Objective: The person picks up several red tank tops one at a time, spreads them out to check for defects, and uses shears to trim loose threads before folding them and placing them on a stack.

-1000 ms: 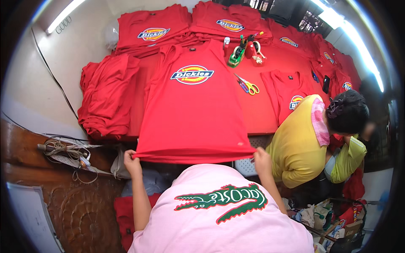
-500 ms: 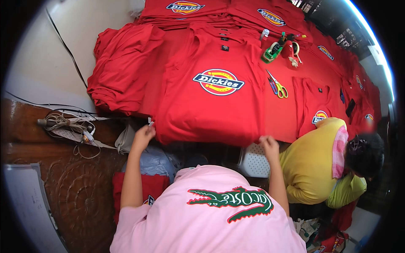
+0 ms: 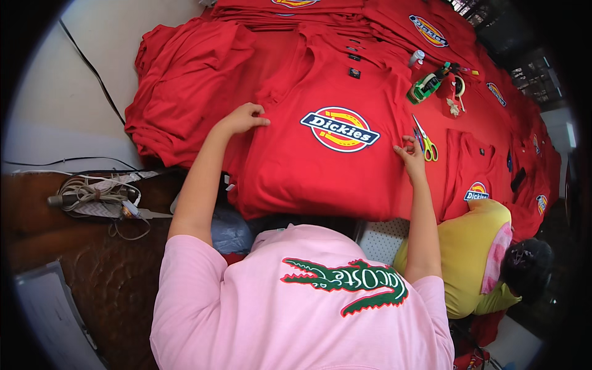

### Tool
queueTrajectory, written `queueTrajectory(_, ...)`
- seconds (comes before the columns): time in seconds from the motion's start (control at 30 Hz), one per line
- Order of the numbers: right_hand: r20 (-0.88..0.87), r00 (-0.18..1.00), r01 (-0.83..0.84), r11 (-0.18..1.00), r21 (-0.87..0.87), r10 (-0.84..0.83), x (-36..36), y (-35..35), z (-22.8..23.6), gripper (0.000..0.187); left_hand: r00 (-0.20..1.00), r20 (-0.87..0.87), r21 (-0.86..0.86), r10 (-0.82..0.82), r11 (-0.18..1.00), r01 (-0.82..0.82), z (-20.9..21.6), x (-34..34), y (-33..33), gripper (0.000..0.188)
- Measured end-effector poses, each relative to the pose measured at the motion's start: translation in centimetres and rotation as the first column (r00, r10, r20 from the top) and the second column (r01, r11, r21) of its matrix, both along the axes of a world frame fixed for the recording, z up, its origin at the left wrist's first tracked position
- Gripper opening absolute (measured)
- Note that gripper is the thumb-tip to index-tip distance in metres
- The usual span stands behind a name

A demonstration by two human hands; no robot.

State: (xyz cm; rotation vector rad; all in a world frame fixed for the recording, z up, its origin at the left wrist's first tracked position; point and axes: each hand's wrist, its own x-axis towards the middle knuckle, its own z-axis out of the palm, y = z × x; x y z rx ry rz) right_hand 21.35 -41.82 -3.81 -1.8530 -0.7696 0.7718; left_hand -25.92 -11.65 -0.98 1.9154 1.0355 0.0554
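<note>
Front edge: Because the red shirt (image 3: 333, 172) tops a pile at the near side of the tabletop (image 3: 440, 117), its lower edge, about six o'clock from the printed badge (image 3: 340, 129), seems best kept level with the layers beneath.
White tags (image 3: 229, 184): small slips poke out around eight o'clock; they could catch if the side is dragged.
Right hand (image 3: 413, 159): between three and four o'clock, fingers bent at the shirt's right side; I cannot tell whether cloth is pinched. A light touch should do.
Scissors (image 3: 430, 147): yellow-handled, near three o'clock, just beyond that hand; a wide outward stroke might bump them.
Left hand (image 3: 245, 118): at nine o'clock, fingertips curled on the left side; its grip cannot be told either. Even outward tension from both hands would likely flatten creases without skewing the badge.
Neck label (image 3: 354, 73): half past twelve, nearest in a stepped row of labels; a handy centring guide.
Tape dispenser (image 3: 424, 88): green, two o'clock, just beside the shirt's shoulder; worth avoiding.
Shirt stacks (image 3: 398, 31): farthest, eleven to one o'clock.
</note>
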Motion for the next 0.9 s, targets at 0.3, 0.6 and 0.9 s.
queueTrajectory(0.3,-0.076,0.997,-0.023,0.975,-0.219,0.006,1.5,1.1,0.9,0.017,0.889,0.199,-0.683,0.412,0.709,-0.175,-2.7,-2.5,1.6,0.02)
queueTrajectory(0.6,0.721,0.664,0.165,0.98,0.114,-0.196,-3.2,3.5,0.6,0.031,0.644,0.212,-0.728,0.735,0.559,-0.398,-2.8,-2.9,-4.4,0.03)
queueTrajectory(0.9,0.693,0.575,-0.655,0.753,0.071,0.435,-21.5,19.7,6.7,0.029,0.631,0.115,-0.684,0.767,0.522,-0.51,-2.6,-8.1,-14.6,0.016)
